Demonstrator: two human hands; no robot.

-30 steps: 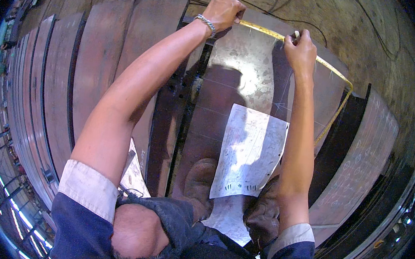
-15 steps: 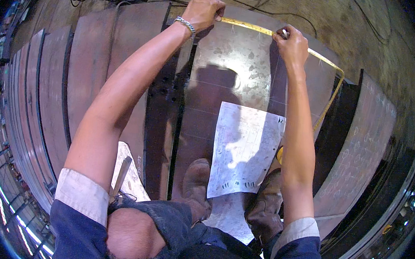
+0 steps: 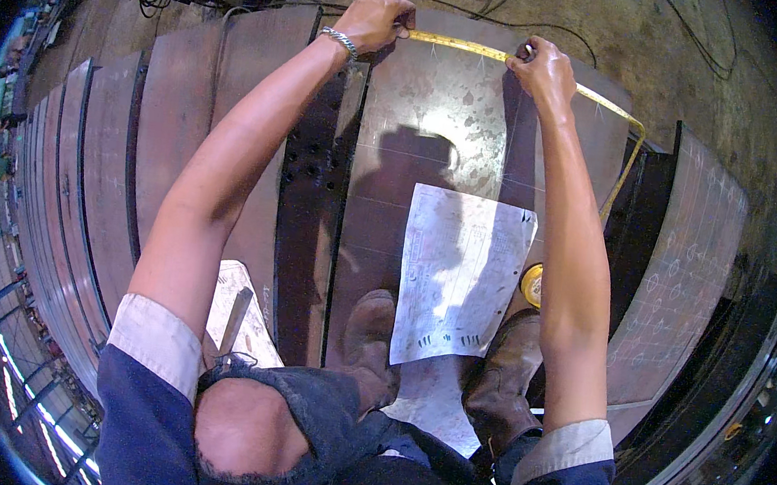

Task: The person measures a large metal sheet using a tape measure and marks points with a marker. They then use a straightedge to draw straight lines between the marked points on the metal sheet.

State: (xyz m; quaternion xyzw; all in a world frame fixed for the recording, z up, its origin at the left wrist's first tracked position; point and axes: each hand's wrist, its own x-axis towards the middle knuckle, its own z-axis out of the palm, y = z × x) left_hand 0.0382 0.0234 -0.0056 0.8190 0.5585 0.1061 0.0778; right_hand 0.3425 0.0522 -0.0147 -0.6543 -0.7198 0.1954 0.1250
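Your left hand [image 3: 375, 22] pinches the yellow tape [image 3: 457, 44] along the steel plate's [image 3: 430, 80] far edge; your right hand [image 3: 547, 73] pinches a pale stick [image 3: 528, 49] over it. The tape seems light, springy; grip it flat, near its left end.

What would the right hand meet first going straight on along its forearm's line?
Probably the dark cable on the floor, just past the far edge of the metal plate; depth is unclear, so the right hand may pass above it.
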